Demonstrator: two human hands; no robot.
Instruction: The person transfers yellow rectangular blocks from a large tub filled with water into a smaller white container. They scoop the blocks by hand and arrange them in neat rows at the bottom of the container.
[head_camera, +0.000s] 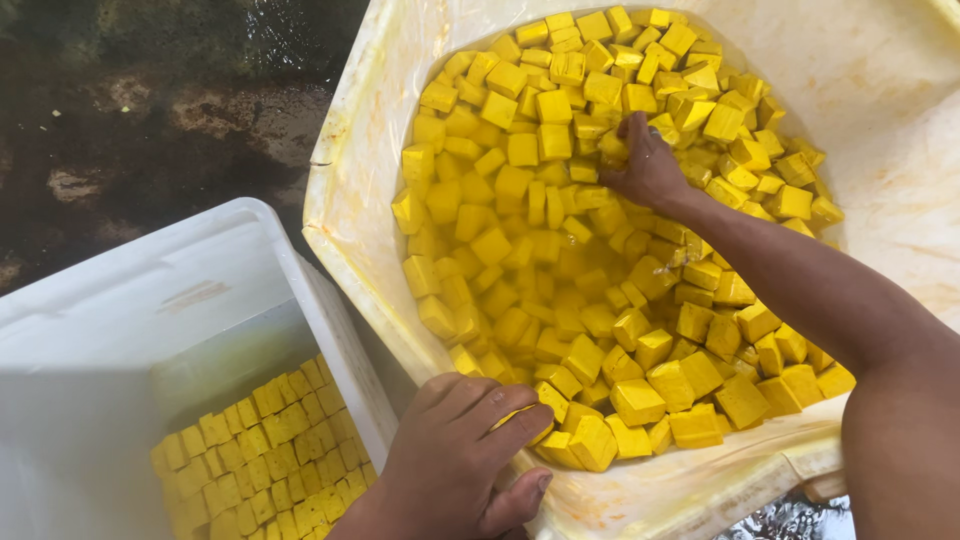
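A big cream-coloured tub (372, 120), stained yellow, holds a heap of yellow cubes (520, 250) lying in yellow liquid. My right hand (648, 165) reaches into the far part of the heap, its fingers closed around a few cubes. My left hand (468, 448) rests on the tub's near rim, fingers curled over the edge and touching the nearest cubes. A white rectangular crate (120, 300) stands at the lower left, and more yellow cubes (262, 462) lie packed in neat rows on its bottom.
Wet, dark ground (150, 110) lies behind the crate and left of the tub. The crate's right wall nearly touches the tub's side. A glimpse of shiny wet ground (790, 520) shows at the bottom right.
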